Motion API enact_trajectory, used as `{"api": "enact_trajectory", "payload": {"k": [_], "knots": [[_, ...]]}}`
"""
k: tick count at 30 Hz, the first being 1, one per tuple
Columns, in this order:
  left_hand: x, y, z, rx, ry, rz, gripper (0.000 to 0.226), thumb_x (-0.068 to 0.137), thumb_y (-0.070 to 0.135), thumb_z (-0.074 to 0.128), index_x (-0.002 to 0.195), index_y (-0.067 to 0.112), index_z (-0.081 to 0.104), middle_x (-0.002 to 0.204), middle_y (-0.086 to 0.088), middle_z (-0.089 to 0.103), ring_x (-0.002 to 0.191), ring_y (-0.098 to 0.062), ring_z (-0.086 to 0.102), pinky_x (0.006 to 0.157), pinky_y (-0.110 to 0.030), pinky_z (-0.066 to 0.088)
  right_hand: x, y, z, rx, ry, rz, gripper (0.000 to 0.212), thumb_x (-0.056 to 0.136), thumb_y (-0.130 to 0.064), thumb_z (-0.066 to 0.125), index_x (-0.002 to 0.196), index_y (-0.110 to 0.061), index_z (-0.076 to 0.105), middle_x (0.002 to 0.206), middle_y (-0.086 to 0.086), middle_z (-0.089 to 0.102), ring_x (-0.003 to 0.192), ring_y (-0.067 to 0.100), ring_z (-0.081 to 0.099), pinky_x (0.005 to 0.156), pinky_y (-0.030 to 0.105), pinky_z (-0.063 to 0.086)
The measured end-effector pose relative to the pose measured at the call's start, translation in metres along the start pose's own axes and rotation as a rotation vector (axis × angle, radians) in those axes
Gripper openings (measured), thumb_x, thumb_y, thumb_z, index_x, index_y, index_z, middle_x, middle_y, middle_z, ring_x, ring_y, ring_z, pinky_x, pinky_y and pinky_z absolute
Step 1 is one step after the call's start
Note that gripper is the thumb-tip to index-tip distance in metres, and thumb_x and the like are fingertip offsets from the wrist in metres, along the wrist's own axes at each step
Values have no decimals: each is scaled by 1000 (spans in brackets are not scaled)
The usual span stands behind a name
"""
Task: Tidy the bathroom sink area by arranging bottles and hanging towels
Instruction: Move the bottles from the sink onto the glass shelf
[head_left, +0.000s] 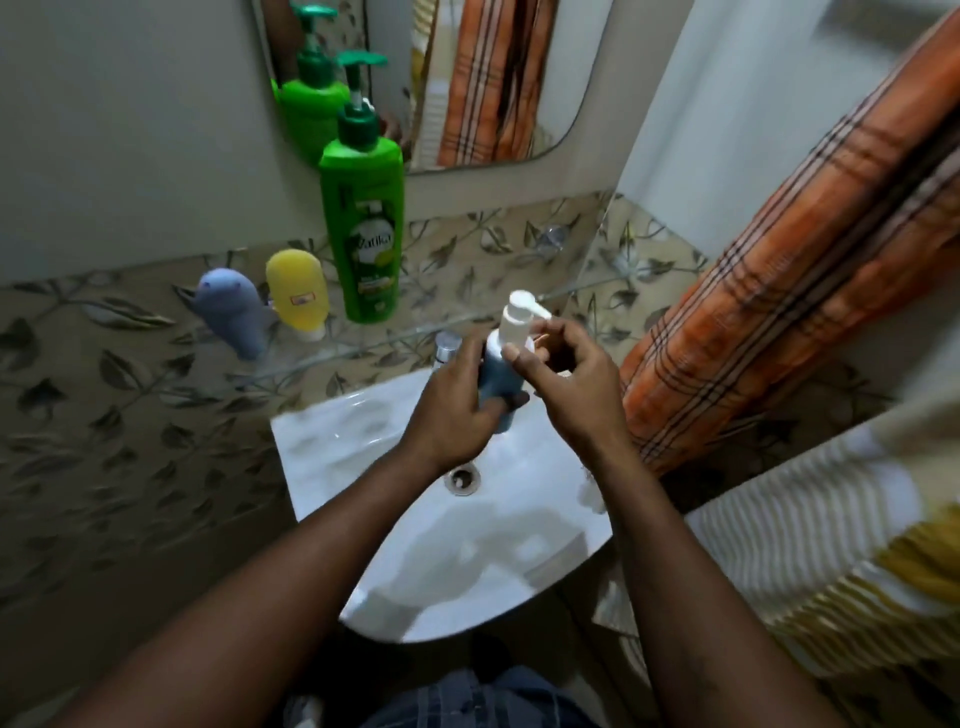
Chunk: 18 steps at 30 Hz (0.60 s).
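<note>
Orange checked towel (779, 312) hangs right of the white sink (332, 457). A green pump bottle (363, 218) stands on the glass shelf (415, 323). Over the basin, the left grip (457, 400) wraps the blue pump bottle (500, 382), and the right grip (571, 384) pinches its white pump (517, 317).

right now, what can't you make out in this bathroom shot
All in the head view:
Blue pump bottle label: covered by the left hand and right hand gripping it.
Tap: mostly hidden behind the left hand.
Yellow tube label: too small and blurred to read.
Striped towel: blurred, cut off by the right edge.
Orange checked towel: top runs off the frame, hanger unseen.
</note>
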<state>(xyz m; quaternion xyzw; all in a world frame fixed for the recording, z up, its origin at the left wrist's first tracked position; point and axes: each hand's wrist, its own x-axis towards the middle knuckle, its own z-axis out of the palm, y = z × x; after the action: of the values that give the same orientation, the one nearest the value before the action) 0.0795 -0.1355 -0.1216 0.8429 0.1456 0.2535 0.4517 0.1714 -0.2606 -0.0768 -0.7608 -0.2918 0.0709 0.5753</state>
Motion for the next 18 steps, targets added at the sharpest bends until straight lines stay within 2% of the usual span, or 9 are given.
{"api": "enact_trajectory", "payload": {"k": [3,6,9,13,16,18], "knots": [[28,18,-14,-10,76,103,57,86,27,74,139,20,54,119,4,55,108,-17,60,89,-32,55,8,-5,-5,57,-15,-5,26,87,-31,82,111,-30,71,101,-6,76,92,12,72,83,39,61],[52,28,-22,5,106,137,59,87,24,71,143,20,55,124,-2,57,112,-19,61,92,-36,57,22,-6,-4,74,-22,0,38,89,-31,80,124,-24,69,114,-4,76,104,13,73,92,44,61],[79,35,-24,33,127,132,56,83,21,71,138,21,59,128,1,63,112,-19,63,91,-41,59,45,-6,-1,86,24,-12,43,89,-32,78,129,-23,67,118,-4,76,107,12,72,94,44,61],[120,44,-18,91,199,64,50,86,19,77,133,23,63,125,2,69,107,-18,66,88,-39,58,88,-11,-2,36,92,-29,41,93,-29,77,132,-22,66,120,-8,74,108,6,71,96,37,60],[150,47,-8,122,219,43,49,87,19,78,133,23,64,125,2,72,106,-17,69,87,-34,57,124,-6,-4,-18,136,-17,37,91,-29,78,127,-24,69,117,-7,75,106,10,71,96,41,59],[166,47,-3,129,206,7,52,86,19,80,135,25,63,126,1,73,107,-17,71,89,-36,58,143,-1,-3,-47,150,-1,38,89,-31,77,126,-25,70,118,-7,75,106,12,71,96,45,59]]}}
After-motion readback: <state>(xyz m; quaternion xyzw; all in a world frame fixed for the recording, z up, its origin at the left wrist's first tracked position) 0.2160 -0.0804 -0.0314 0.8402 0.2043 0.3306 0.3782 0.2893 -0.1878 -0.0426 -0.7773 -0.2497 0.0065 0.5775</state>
